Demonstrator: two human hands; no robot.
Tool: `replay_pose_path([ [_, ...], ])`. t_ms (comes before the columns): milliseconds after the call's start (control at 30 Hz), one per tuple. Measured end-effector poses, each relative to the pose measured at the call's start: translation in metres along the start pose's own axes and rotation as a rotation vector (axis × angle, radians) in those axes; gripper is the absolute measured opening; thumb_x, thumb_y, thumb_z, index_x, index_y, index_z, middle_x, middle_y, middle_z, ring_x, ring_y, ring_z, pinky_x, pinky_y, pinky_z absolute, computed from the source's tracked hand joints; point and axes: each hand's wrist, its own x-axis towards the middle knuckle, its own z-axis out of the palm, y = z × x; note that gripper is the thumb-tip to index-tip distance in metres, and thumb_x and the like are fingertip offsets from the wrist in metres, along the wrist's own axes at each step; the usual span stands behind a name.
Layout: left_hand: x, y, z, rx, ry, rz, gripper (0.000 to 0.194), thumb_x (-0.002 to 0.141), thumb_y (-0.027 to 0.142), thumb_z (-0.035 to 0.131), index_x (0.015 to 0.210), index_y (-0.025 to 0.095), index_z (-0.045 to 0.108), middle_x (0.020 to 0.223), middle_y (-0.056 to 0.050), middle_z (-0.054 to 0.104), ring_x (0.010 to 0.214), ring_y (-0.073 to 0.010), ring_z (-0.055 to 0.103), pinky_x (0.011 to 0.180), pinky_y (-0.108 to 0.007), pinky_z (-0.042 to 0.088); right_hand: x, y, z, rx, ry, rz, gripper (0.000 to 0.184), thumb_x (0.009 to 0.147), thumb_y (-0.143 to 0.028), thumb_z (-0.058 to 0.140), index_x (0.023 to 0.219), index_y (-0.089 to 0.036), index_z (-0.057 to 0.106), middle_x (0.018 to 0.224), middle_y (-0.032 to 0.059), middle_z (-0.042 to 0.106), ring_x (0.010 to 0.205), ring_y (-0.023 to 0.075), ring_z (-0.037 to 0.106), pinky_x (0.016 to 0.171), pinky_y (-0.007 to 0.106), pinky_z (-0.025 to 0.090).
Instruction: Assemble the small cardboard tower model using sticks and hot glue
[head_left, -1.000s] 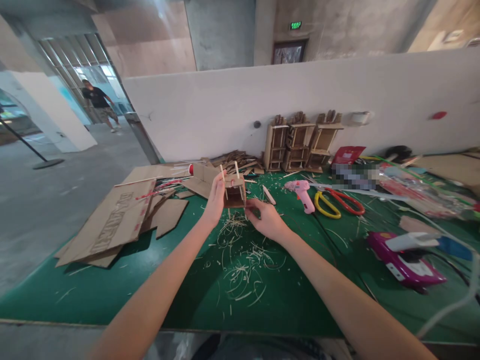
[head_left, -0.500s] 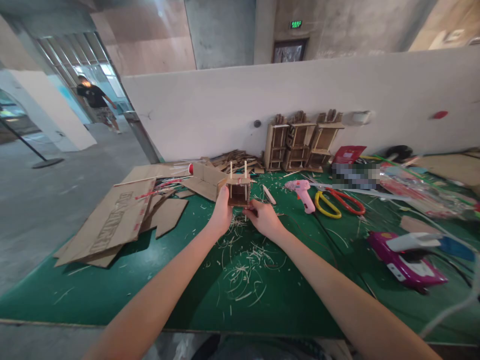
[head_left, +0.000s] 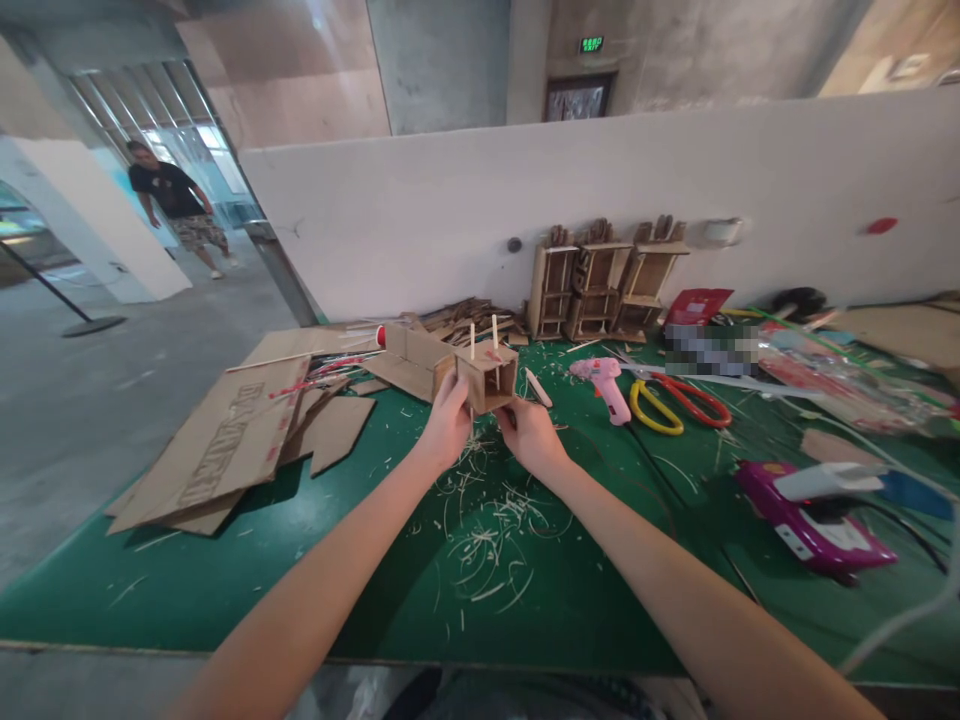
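Between my two hands, above the table, is a small cardboard box (head_left: 489, 380) with an open end and thin wooden sticks standing up through it. My left hand (head_left: 448, 415) grips its left side, thumb against the wall. At its lower right corner, the closed fingers of my right hand (head_left: 531, 430) hold its underside; their tips are partly hidden beneath it. Pale wood shavings (head_left: 491, 540) lie scattered on the green table (head_left: 360, 590) below. A short pale stick (head_left: 538, 388) lies just right of the box.
Cardboard sheets (head_left: 217, 440) cover the left side. A pink glue gun (head_left: 604, 385), scissors (head_left: 679, 403) and a purple power strip (head_left: 814, 525) lie to the right. Several cardboard frames (head_left: 592, 290) stand against the white wall (head_left: 420, 230). A person (head_left: 176, 205) is at the far left.
The cardboard box has turned in my hands, so its open end now faces more to the right and its left side shows. The person at the far left has moved slightly left.
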Motion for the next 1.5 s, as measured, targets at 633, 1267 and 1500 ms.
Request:
replay_pose_path([
  [633,0.0,0.021,-0.018,0.071,0.167,0.059,0.061,0.076,0.057,0.067,0.127,0.031,0.044,0.118,-0.004,0.059,0.101,-0.0207,0.061,0.076,-0.032,0.052,-0.002,-0.025,-0.024,-0.633,0.026,-0.19,0.053,0.093,-0.053,0.038,0.12,-0.01,0.051,0.105,0.0157,0.062,0.099,0.0274,0.056,0.082,0.038,0.038],
  [1267,-0.01,0.05,-0.017,1.812,-0.646,0.145,0.071,0.081,0.071,0.047,0.13,0.02,0.048,0.123,-0.011,0.06,0.11,-0.0291,0.056,0.091,-0.044,0.045,-0.007,-0.032,-0.049,-0.569,-0.48,-0.274,0.034,0.083,-0.046,0.05,0.098,-0.016,0.057,0.095,0.0075,0.065,0.081,0.0204,0.061,0.062,0.03,0.038],
  [1500,-0.008,0.046,-0.019,1.763,-0.677,0.184,0.066,0.081,0.066,0.052,0.126,0.018,0.05,0.117,-0.011,0.06,0.107,-0.0276,0.055,0.092,-0.042,0.045,-0.007,-0.029,-0.048,-0.558,-0.494,-0.264,0.033,0.082,-0.046,0.052,0.097,-0.017,0.055,0.097,0.0077,0.066,0.08,0.0203,0.062,0.058,0.028,0.033],
])
